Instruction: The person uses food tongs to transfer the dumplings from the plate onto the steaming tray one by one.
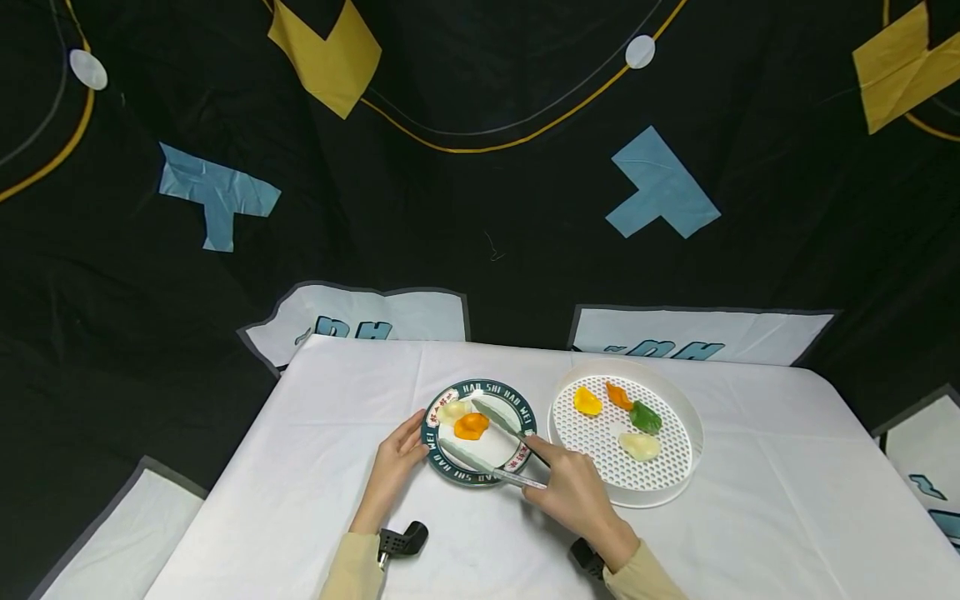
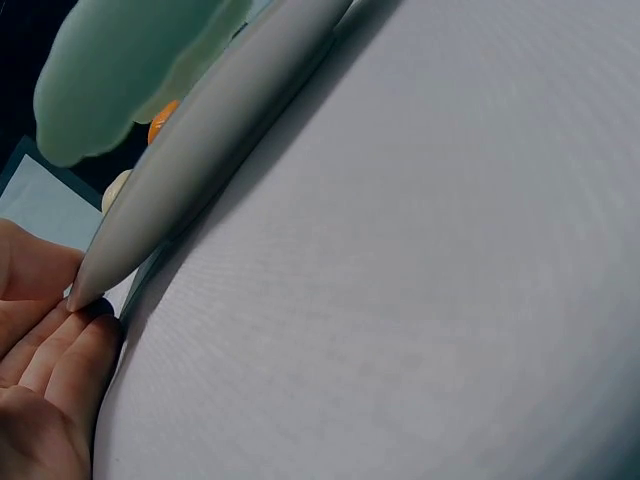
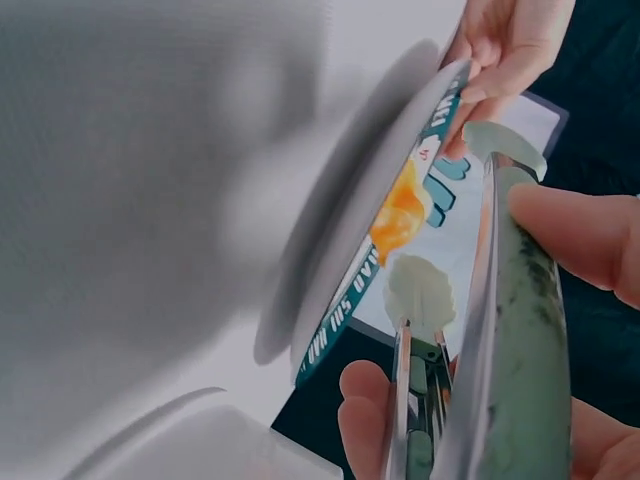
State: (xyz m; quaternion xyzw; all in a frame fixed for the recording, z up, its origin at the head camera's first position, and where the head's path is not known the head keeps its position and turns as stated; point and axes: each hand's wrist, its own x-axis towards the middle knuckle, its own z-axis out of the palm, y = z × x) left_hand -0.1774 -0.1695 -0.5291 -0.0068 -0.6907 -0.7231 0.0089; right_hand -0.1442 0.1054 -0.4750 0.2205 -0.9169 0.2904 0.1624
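My left hand (image 1: pixel 397 458) grips the left rim of a small round plate (image 1: pixel 457 472) with a dark green lettered border, thumb on top and fingers below. On the plate lie an orange, wrinkled pepper-like piece (image 1: pixel 471 426) and a pale cream piece (image 1: pixel 452 412). My right hand (image 1: pixel 573 492) holds a pair of tongs (image 3: pixel 530 320) with metal edges and pale green tips. The tongs' arms are spread over the plate, one tip on either side of the orange piece, with a gap around it in the right wrist view.
Right of the plate stands a round white tray (image 1: pixel 692 467) with a perforated bottom. It holds a yellow piece (image 1: pixel 587 402), an orange piece (image 1: pixel 618 396), a green piece (image 1: pixel 646 417) and a cream piece (image 1: pixel 640 447). A white cloth (image 1: pixel 765 500) covers the table, and a black curtain (image 1: pixel 480 233) hangs behind.
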